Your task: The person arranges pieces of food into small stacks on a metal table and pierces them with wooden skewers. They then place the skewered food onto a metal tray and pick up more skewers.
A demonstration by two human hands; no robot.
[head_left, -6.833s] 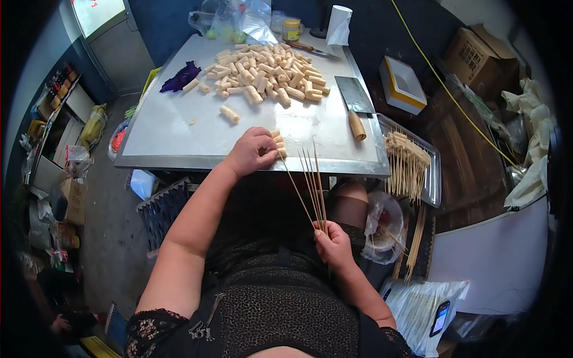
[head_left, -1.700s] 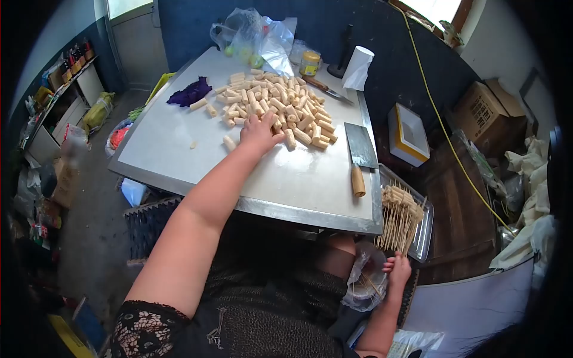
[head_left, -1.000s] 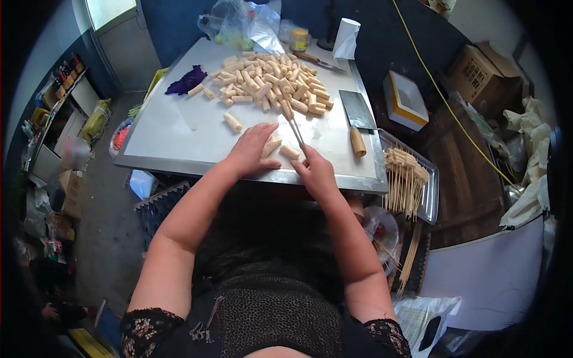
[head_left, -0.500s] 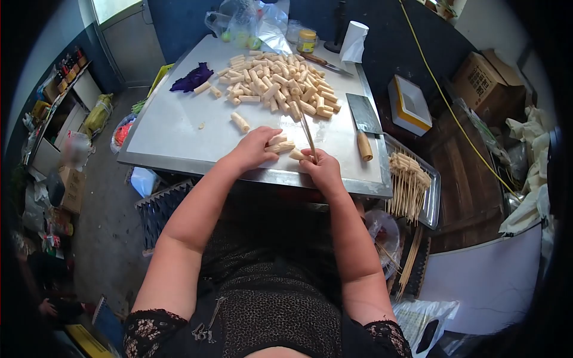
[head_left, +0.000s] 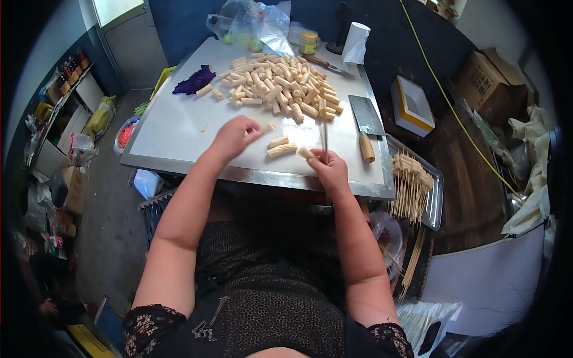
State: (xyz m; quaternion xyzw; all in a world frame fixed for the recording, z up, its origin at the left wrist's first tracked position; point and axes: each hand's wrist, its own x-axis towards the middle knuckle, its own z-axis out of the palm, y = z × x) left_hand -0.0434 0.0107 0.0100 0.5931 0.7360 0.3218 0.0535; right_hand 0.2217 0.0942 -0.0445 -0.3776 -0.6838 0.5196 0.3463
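Observation:
My left hand (head_left: pixel 236 138) is over the metal tabletop with its fingers closed on a short beige roll (head_left: pixel 271 127), whose end shows past the fingertips. Between my hands lie two more beige rolls (head_left: pixel 282 147), side by side. My right hand (head_left: pixel 329 169) is closed around thin bamboo skewers (head_left: pixel 325 142) that point away from me. Another pale roll (head_left: pixel 304 153) sits at the thumb and fingertips of that hand. Beyond both hands spreads a big heap of such rolls (head_left: pixel 280 83).
A cleaver (head_left: pixel 366 116) lies on the right of the table (head_left: pixel 173 131), a knife (head_left: pixel 328 64) behind the heap. At back stand a yellow-labelled jar (head_left: pixel 308 43) and paper roll (head_left: pixel 356 42). A purple cloth (head_left: pixel 194 80) lies left. Right of the table, a metal tray (head_left: pixel 434 197) holds skewered rolls (head_left: pixel 412 179).
My left hand has moved away from the two rolls, left and farther out, to where a single roll lay. The skewers in my right hand have swung more upright in view.

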